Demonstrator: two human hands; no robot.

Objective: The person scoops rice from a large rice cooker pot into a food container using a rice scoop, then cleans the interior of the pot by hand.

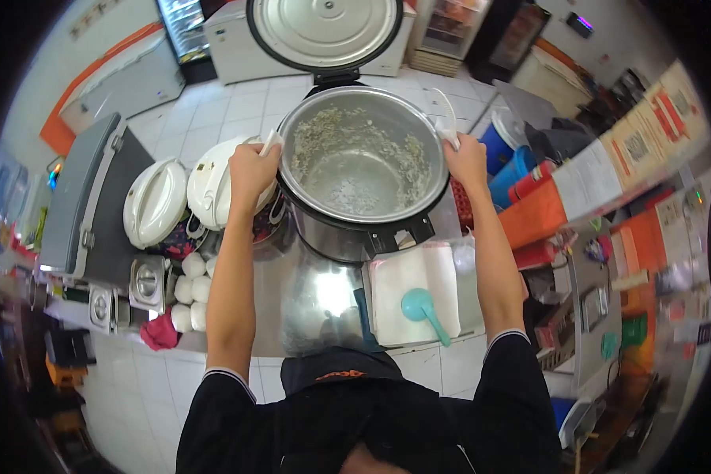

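Note:
A large rice cooker [332, 239] stands on the metal counter with its round lid [328, 31] tipped up behind it. Its metal inner pot [355, 170] has grains of rice stuck around the wall and some on the bottom. At the pot's left rim, my left hand [253, 172] is closed on a white folded cloth or paper [272, 142]. Across from it, my right hand [468, 160] grips the right rim through a similar white piece [448, 136]. The pot sits level with the cooker's top edge.
A turquoise rice scoop [420, 304] lies on white paper sheets [387, 292] in front. Left are two lidded pots [156, 204], white rolls or balls [183, 290], a pink cloth [159, 330] and a grey cooler box [83, 205]. Right are blue containers [509, 175] and an orange-white panel [592, 178].

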